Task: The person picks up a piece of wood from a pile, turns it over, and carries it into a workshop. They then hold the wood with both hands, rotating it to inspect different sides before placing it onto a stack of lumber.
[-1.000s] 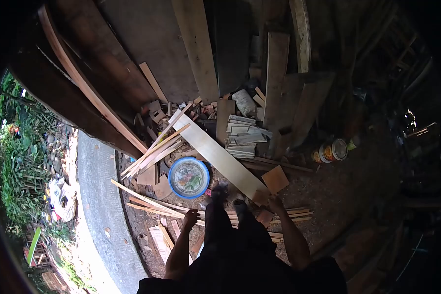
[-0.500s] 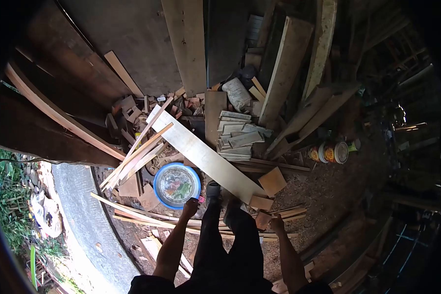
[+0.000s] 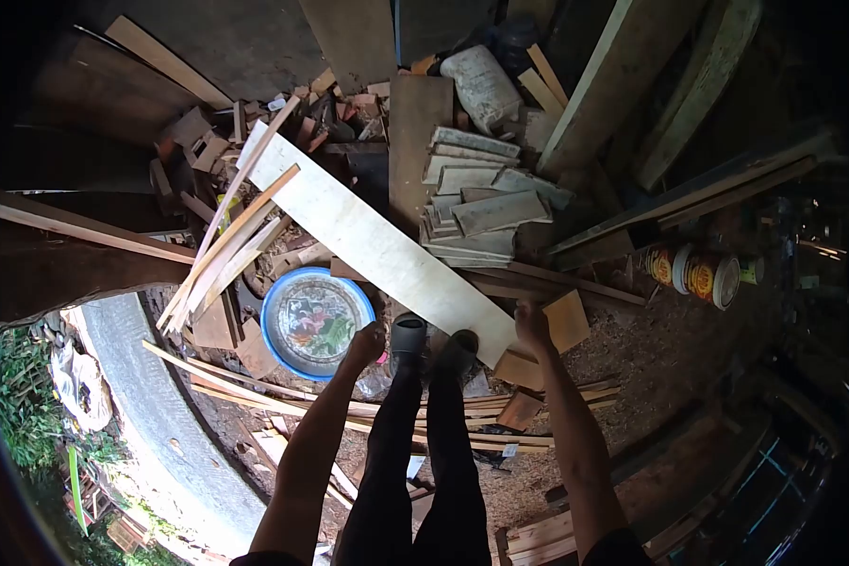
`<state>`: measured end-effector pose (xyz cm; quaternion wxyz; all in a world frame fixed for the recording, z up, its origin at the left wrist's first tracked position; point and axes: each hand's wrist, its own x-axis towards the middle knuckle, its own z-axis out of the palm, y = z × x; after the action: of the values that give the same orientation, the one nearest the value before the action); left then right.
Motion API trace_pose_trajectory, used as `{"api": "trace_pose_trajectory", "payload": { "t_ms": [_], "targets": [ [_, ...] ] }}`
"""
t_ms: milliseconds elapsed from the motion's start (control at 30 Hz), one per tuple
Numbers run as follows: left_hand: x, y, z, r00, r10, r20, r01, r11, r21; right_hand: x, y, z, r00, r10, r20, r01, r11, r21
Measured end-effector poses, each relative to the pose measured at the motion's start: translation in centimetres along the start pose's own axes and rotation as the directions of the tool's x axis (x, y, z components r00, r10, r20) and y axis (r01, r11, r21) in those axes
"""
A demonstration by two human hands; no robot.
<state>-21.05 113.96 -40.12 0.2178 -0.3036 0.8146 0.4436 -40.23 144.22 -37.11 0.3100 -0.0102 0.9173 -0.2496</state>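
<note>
Reading the view as a clock face, a long pale board (image 3: 387, 250) lies across the ground from about half past ten down to four. The right hand (image 3: 532, 325), just short of four o'clock, shows over the board's near end, with a square brown panel (image 3: 569, 321) beside it. The fingers look bent, yet I cannot tell whether this grip is apart, together or clamped on the wood. A small brown block (image 3: 519, 371) lies just below that end of the board.

The left hand (image 3: 366, 344) is at half past seven — right by the edge of a round blue-rimmed tray (image 3: 278, 316). Its fingers look curled inward, but whether that grip is fully together or holds anything, I cannot tell. The tray lies flat between eight and nine o'clock, a colourful picture on its bottom.

Between the hands are the person's shoes (image 3: 407, 340); the right one overlaps the board's edge in this view. Thin wood strips (image 3: 231, 250) lean together at nine, their upper ends crossing the board. Grey slats (image 3: 500, 214) are stacked near one o'clock — a pale sack (image 3: 481, 88) sits beyond them. Cans (image 3: 706, 274) lie at three.
</note>
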Motion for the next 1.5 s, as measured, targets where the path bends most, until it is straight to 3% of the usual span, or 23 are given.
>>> {"api": "trace_pose_trajectory", "payload": {
  "t_ms": [133,233,400,467,500,567,700,800,867,933,1000,1067,1100,1133,1167,1200,1233,1267,1300,1333,1367,1433,1500],
  "targets": [
    [7.2,1.5,4.7,0.993,0.064,0.102,-0.062,0.998,-0.024,8.8,5.3,4.4,0.991,-0.074,-0.111,0.091,0.983,0.161],
    [12.5,3.6,7.6,0.993,-0.012,0.117,0.029,0.989,-0.144,13.4,5.3,3.0,0.987,-0.088,-0.131,0.084,0.996,-0.039],
    [19.9,7.6,11.0,1.0,0.018,-0.017,-0.023,0.934,-0.355,21.5,6.5,2.2,0.986,-0.118,-0.117,0.088,0.968,-0.237],
    [22.2,9.5,12.4,0.99,-0.039,-0.138,-0.033,0.875,-0.484,24.0,7.0,2.0,0.861,-0.363,-0.357,0.26,0.916,-0.304],
    [23.4,10.0,13.3,0.99,-0.036,-0.138,-0.036,0.873,-0.486,25.0,6.6,1.3,0.859,-0.364,-0.359,0.26,0.915,-0.308],
    [25.2,10.3,14.8,0.985,-0.082,-0.153,-0.014,0.842,-0.54,26.7,5.8,0.8,0.939,-0.164,-0.301,0.078,0.957,-0.279],
    [26.7,10.4,16.2,0.978,-0.131,-0.163,-0.012,0.742,-0.67,30.3,7.9,2.5,0.941,-0.157,-0.299,0.092,0.971,-0.22],
    [26.6,10.5,16.3,0.984,-0.101,-0.144,-0.073,0.512,-0.856,30.1,7.8,2.1,0.975,-0.147,-0.166,0.125,0.983,-0.138],
    [25.5,9.6,15.6,0.987,-0.076,-0.141,-0.086,0.491,-0.867,28.0,6.3,1.4,0.98,-0.189,-0.065,0.181,0.977,-0.108],
    [22.3,9.9,13.3,0.986,-0.112,-0.121,-0.057,0.453,-0.89,26.2,6.6,2.4,0.94,-0.293,-0.174,0.279,0.955,-0.098],
    [19.8,6.9,12.5,0.989,-0.078,-0.124,-0.064,0.531,-0.845,23.6,7.7,3.2,0.981,-0.162,-0.107,0.168,0.985,0.047],
    [13.8,7.2,9.1,0.989,-0.146,-0.03,0.047,0.493,-0.869,18.4,8.1,4.8,0.996,0.089,0.008,-0.088,0.965,0.246],
    [10.4,7.1,7.4,0.99,-0.138,-0.015,0.066,0.56,-0.826,15.5,9.6,5.6,0.996,-0.082,-0.037,0.088,0.968,0.236],
    [8.0,5.8,6.5,0.986,-0.164,0.025,0.131,0.68,-0.721,12.7,10.0,6.3,0.993,0.016,0.116,-0.09,0.741,0.665],
    [4.4,6.5,4.4,0.998,-0.044,0.043,0.061,0.675,-0.735,8.4,9.6,6.6,0.992,0.096,0.076,-0.122,0.706,0.698],
    [0.7,6.2,3.7,0.998,-0.008,-0.057,-0.037,0.672,-0.739,2.9,4.9,2.3,0.954,0.153,0.259,-0.286,0.734,0.617],
    [-2.0,4.3,4.0,0.987,-0.017,-0.16,-0.089,0.769,-0.633,-1.3,4.0,1.1,0.89,0.227,0.396,-0.448,0.599,0.664],
    [-5.7,6.1,1.4,0.995,-0.094,-0.044,0.045,0.774,-0.631,-3.7,5.4,1.1,0.948,0.031,0.318,-0.157,0.911,0.38],
    [-8.2,6.0,0.8,0.99,-0.017,-0.138,-0.071,0.793,-0.606,-8.0,2.5,-1.3,0.859,0.213,0.465,-0.464,0.706,0.535],
    [-10.2,6.6,-0.8,0.99,-0.044,-0.135,-0.028,0.874,-0.486,-12.0,0.3,-2.7,0.872,0.207,0.444,-0.483,0.515,0.709],
    [-12.9,7.3,-2.2,0.988,-0.083,-0.133,0.03,0.934,-0.356,-15.1,-0.6,-4.1,0.904,0.164,0.395,-0.409,0.6,0.687],
    [-16.8,9.5,-4.7,0.988,-0.142,-0.054,0.095,0.855,-0.51,-19.3,-1.5,-6.1,0.889,0.196,0.415,-0.443,0.604,0.663],
    [-18.5,9.5,-5.3,0.998,-0.058,-0.025,0.029,0.777,-0.629,-22.2,-1.4,-7.4,0.892,0.273,0.359,-0.431,0.753,0.497]
  ]
}}
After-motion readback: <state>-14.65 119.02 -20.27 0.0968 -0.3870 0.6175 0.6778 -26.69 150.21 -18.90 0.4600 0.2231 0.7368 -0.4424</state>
